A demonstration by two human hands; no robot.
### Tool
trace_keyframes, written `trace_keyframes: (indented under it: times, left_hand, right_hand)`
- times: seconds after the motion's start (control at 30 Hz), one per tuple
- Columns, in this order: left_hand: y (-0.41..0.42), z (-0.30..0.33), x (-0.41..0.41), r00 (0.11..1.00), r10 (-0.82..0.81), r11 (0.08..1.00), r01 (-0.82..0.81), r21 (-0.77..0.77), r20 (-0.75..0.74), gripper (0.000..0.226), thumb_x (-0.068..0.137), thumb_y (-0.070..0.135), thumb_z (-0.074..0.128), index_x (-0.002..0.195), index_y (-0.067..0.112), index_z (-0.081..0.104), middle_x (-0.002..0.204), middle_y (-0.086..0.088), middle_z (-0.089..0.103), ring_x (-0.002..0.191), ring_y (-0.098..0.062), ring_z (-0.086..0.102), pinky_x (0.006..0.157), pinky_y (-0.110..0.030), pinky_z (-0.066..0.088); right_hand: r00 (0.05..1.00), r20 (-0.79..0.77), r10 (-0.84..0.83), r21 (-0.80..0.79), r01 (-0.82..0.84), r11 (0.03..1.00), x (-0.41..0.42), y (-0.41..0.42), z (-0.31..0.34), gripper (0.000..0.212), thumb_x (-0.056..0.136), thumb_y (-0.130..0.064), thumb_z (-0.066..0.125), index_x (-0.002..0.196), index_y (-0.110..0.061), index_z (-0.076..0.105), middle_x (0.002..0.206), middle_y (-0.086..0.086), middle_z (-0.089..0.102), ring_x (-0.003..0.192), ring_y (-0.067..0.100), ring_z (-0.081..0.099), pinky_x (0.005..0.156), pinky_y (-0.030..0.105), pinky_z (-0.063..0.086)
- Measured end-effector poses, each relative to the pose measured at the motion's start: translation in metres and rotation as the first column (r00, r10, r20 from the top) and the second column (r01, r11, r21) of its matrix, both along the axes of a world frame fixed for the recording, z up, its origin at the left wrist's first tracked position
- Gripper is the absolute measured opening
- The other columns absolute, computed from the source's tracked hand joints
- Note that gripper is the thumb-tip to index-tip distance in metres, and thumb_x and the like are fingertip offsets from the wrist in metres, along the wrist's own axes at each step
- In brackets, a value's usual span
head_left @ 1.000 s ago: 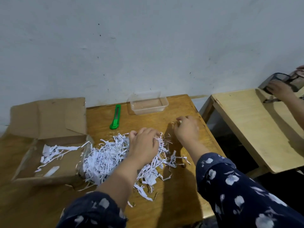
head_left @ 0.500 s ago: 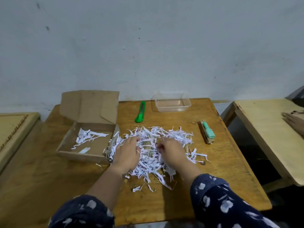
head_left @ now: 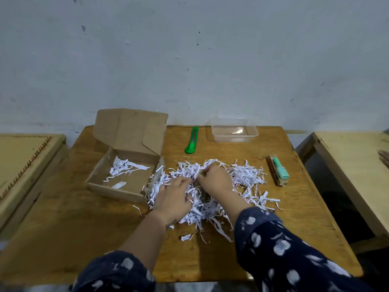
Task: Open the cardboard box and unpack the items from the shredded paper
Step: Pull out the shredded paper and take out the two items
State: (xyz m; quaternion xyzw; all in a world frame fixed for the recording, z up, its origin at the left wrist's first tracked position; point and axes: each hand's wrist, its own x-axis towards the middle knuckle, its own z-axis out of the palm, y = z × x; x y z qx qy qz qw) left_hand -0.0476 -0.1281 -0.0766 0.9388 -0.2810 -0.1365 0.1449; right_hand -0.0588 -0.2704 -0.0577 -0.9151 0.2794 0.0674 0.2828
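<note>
Both hands, left hand (head_left: 174, 197) and right hand (head_left: 214, 180), are raking the white shredded paper pile (head_left: 210, 186) at the wooden bench (head_left: 231, 260) centre, fingers curled into strips; whether anything is gripped cannot be told. Risk: small buried items are being swept off the near edge.

Dim, flat indoor light; perhaps slight wide-angle edge blur.

The open box (head_left: 124, 165) sits on the left of the counter (head_left: 294, 218), with a few paper strips (head_left: 124, 168) inside. The paper pile (head_left: 210, 186) lies just right of it, and both hands (head_left: 174, 199) rest on the pile. Behind the pile lie a cutter (head_left: 192, 140) and a tub (head_left: 234, 132); a small tool (head_left: 279, 170) lies to the right.
</note>
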Motion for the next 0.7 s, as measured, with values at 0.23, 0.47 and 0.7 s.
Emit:
trace_keyframes:
  times: [0.23, 0.47, 0.7]
  left_hand:
    - [-0.001, -0.001, -0.001, 0.998, -0.042, 0.995, 0.038, 0.089, 0.043, 0.051, 0.096, 0.032, 0.039, 0.145, 0.023, 0.033, 0.153, 0.004, 0.025, 0.142, -0.016, 0.019, 0.111, -0.038, 0.017]
    - [0.001, -0.004, 0.001, 0.998, -0.059, 0.992, 0.055, 0.113, 0.030, 0.055, 0.097, 0.038, 0.037, 0.149, 0.026, 0.025, 0.153, 0.004, 0.025, 0.142, -0.017, 0.020, 0.112, -0.040, 0.017]
    - [-0.010, 0.007, 0.006, 0.996, 0.047, 0.999, -0.046, 0.015, -0.074, 0.051, 0.099, 0.038, 0.028, 0.148, 0.023, 0.029, 0.152, 0.001, 0.033, 0.142, -0.016, 0.022, 0.114, -0.041, 0.015]
  right_hand:
    - [0.983, -0.168, -0.077, 0.019, 0.082, 0.996, 0.016, 0.002, -0.006, 0.053, 0.068, -0.070, 0.060, 0.052, -0.020, 0.058, 0.056, -0.005, 0.063, 0.065, 0.018, 0.063, 0.097, 0.050, 0.044]
    - [0.994, -0.020, -0.103, 0.224, 0.105, 0.969, 0.002, -0.018, 0.013, 0.035, 0.072, -0.053, 0.074, 0.076, -0.018, 0.067, 0.069, -0.001, 0.069, 0.066, 0.018, 0.067, 0.075, 0.043, 0.058]
    - [0.947, 0.253, -0.200, 0.550, 0.029, 0.835, -0.012, -0.051, 0.055, 0.057, 0.083, -0.023, 0.070, 0.134, -0.014, 0.046, 0.119, 0.011, 0.062, 0.096, 0.020, 0.061, 0.080, 0.028, 0.045]
